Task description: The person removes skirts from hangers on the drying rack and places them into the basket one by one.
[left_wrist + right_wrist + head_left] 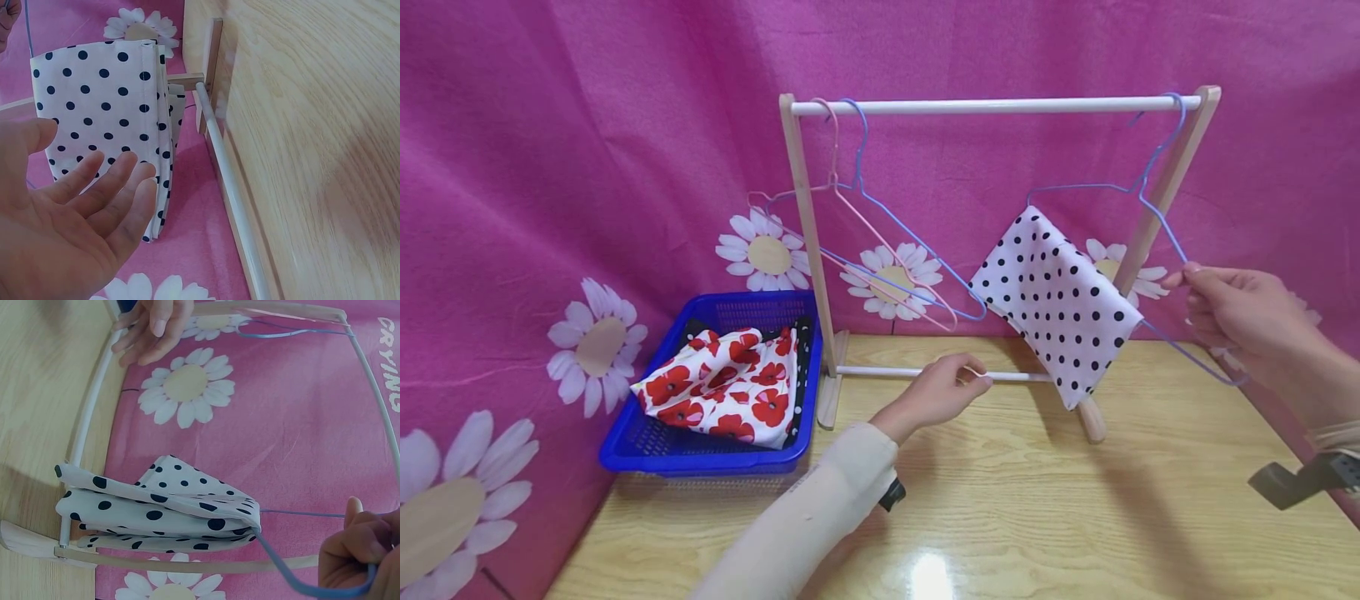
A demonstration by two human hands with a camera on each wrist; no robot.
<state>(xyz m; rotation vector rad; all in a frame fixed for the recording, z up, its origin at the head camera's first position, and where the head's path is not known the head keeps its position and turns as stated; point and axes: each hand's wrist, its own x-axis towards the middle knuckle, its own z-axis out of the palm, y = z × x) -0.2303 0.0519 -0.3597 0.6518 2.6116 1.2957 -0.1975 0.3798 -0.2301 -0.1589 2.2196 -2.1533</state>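
My right hand (1247,312) pinches the sloping side of a blue wire hanger (1165,227), whose hook sits on the rack's rail at the right end. A white cloth with black dots (1056,304) is draped folded over that hanger's lower bar and hangs tilted. In the right wrist view the fingers grip the hanger wire (284,572) beside the bunched cloth. My left hand (936,387) is in the air left of the dotted cloth, its fingers loosely bent and holding nothing. In the left wrist view the palm (69,231) faces the cloth, several fingers spread.
A wooden rack with a white rail (1000,107) stands on the wood table (985,517). At its left end hang a pink hanger (880,237) and another blue hanger (917,250). A blue basket (700,462) holds a red-flowered cloth (730,387) and black dotted fabric.
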